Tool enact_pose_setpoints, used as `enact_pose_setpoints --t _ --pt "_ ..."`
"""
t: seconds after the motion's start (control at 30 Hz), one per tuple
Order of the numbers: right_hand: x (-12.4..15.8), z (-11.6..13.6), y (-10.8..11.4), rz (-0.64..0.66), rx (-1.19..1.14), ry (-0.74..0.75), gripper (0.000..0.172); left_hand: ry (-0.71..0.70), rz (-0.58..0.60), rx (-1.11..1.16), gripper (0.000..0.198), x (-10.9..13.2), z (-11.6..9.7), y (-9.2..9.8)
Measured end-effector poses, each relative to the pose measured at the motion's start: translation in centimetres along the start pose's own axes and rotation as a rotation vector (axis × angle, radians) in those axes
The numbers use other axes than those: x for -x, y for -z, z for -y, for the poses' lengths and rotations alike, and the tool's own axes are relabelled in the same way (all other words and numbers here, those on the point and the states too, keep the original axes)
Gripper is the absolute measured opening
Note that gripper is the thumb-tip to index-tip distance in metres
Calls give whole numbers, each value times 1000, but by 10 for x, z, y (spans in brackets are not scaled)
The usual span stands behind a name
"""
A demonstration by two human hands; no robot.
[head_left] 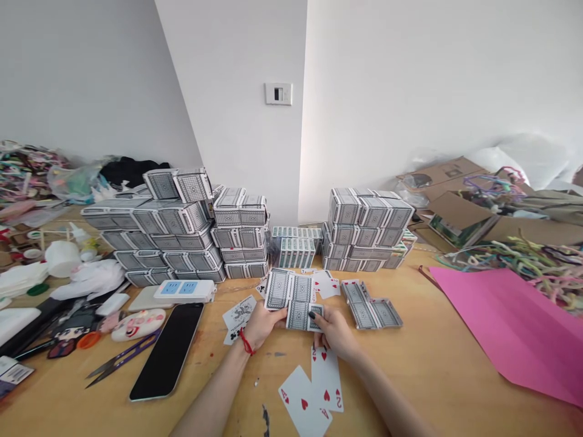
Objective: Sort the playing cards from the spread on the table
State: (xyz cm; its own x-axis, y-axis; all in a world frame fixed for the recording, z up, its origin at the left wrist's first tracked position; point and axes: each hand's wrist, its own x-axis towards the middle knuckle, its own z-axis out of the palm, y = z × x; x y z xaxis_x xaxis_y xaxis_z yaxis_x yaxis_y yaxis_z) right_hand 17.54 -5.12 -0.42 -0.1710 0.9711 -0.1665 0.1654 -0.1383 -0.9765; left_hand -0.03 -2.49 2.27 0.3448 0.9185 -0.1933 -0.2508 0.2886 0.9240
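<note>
Both hands meet over the middle of the table, holding an assembly of grey-backed playing cards (300,289). My left hand (260,321) grips its lower left side, thumb on top; my right hand (336,331) pinches the lower right card, thumb on its back. Just right of the hands lies a second folded card piece (371,306). Face-up hearts cards (303,403) lie nearer the table's front edge. A joker card (240,312) rests left of my left hand, and more loose cards (327,284) lie behind the held piece.
Stacked card blocks stand at the back left (173,215) and back right (371,209), with card packs (296,252) between them. On the left are a phone (168,352), scissors (122,359) and a power strip (184,290). Pink paper (510,340), yarn and cardboard boxes lie right.
</note>
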Motion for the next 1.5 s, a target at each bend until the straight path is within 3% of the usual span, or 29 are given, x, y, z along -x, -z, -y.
enact_pose_setpoints --t 0.73,0.9,1.2,1.5 --pt "3 7 -3 9 -6 14 36 -53 -41 13 34 -1 2 -3" --pt "3 9 -1 0 -79 30 34 -1 39 97 31 2 -1 -1" --pt "5 12 -1 -17 -113 38 34 13 43 26 44 1 -2 -4" --pt "5 18 -7 -243 -79 12 39 -64 31 -45 40 4 0 -9"
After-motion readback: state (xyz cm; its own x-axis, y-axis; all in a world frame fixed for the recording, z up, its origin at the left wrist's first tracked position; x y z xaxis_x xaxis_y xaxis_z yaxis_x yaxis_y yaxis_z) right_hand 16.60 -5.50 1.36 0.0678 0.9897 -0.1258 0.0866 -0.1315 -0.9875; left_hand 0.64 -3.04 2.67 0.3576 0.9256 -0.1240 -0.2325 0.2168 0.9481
